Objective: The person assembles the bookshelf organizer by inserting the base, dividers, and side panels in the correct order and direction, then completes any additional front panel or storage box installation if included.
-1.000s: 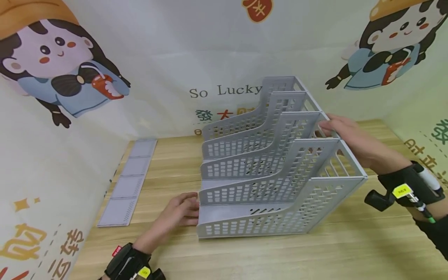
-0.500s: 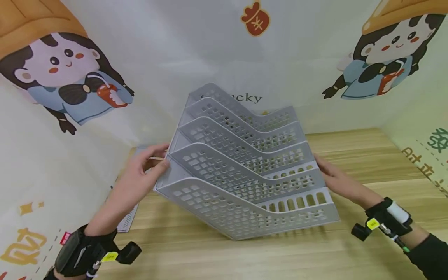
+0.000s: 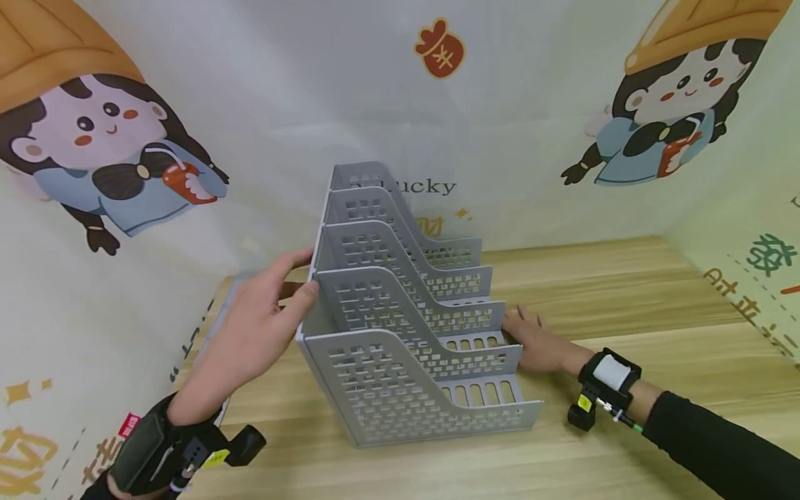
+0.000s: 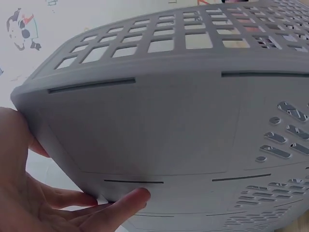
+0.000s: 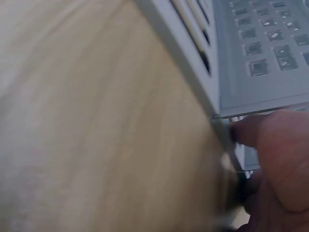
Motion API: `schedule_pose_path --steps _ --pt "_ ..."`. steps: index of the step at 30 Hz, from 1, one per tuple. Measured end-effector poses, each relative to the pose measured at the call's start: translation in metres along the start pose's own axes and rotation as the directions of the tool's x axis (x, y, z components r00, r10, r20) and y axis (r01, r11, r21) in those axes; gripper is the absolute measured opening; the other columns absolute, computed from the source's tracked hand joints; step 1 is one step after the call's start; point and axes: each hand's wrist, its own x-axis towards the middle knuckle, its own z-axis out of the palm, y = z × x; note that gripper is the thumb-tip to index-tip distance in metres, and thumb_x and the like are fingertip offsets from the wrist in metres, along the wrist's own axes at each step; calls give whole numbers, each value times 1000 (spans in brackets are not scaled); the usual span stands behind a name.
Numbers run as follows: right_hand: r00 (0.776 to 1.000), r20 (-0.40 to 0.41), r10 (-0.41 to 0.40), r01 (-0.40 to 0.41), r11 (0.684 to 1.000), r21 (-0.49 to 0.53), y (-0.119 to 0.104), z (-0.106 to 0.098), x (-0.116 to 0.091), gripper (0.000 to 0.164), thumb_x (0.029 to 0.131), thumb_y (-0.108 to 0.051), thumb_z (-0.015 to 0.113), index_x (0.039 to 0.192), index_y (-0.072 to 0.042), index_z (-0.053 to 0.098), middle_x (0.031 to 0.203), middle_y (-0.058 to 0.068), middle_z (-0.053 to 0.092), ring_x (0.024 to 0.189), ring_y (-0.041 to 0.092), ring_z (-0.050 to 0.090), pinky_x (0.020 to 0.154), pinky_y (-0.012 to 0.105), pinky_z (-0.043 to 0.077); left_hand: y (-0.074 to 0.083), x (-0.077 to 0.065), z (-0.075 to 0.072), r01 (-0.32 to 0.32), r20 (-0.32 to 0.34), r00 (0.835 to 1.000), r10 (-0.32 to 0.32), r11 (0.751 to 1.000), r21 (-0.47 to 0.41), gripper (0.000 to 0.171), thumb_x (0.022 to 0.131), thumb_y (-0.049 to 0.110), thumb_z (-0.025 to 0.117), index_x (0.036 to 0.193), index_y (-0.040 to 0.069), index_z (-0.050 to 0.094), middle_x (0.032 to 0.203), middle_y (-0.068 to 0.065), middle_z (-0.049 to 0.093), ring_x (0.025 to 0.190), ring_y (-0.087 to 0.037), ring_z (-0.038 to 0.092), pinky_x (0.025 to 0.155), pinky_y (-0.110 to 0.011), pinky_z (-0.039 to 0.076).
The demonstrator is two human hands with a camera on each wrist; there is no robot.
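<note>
A grey plastic file rack [image 3: 375, 389] with several slots and perforated dividers stands upright in the middle of the wooden table, its tall back to the left and low front to the right. My left hand [image 3: 250, 330] grips the tall back edge, thumb on the near side and fingers behind it. In the left wrist view, that hand [image 4: 67, 205] wraps the edge of the slotted grey back panel [image 4: 159, 130]. Down at the low front, my right hand [image 3: 540, 344] holds the bottom edge. The right wrist view has its thumb [image 5: 248, 129] hooked over that edge.
A flat grey panel [image 3: 232, 295] lies on the table at the left, mostly hidden behind my left hand. Printed cloth walls [image 3: 300, 118] enclose the wooden table [image 3: 612, 292] at the back and sides.
The rack has turned round so its tall back faces left instead of right, then come level from a tilt. My left hand moved up to the back edge; my right moved down to the front.
</note>
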Motion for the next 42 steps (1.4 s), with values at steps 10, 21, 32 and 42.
schedule_pose_path --steps 10,21,32,42 --pt "996 58 64 -61 997 -54 -9 -2 2 71 99 -32 64 153 5 36 158 34 22 140 65 5 103 82 5 -7 -3 3 -30 -30 999 29 999 -36 55 110 33 45 155 2 38 153 -16 44 117 -37 63 85 -52 52" --pt "999 40 36 -34 998 -50 -5 -1 0 69 99 -32 63 153 3 36 158 34 22 139 67 5 102 84 5 -15 -2 5 -39 -32 999 35 988 -149 51 111 25 40 156 3 37 152 -17 45 117 -34 62 86 -47 55" --pt "995 -42 93 -88 990 106 -1 -39 -29 57 111 -24 45 149 16 33 147 39 38 134 56 37 106 67 33 -137 -42 -18 365 116 906 -407 891 270 65 106 27 54 148 -17 31 143 -43 39 127 -58 44 99 -65 43" --pt "989 -147 -21 3 993 -122 -3 -58 -56 61 109 -23 51 157 5 27 159 35 17 143 58 15 111 71 18 -220 -92 -39 660 95 641 -762 609 440 64 101 41 57 112 -21 45 88 -23 49 79 -33 51 63 -38 43"
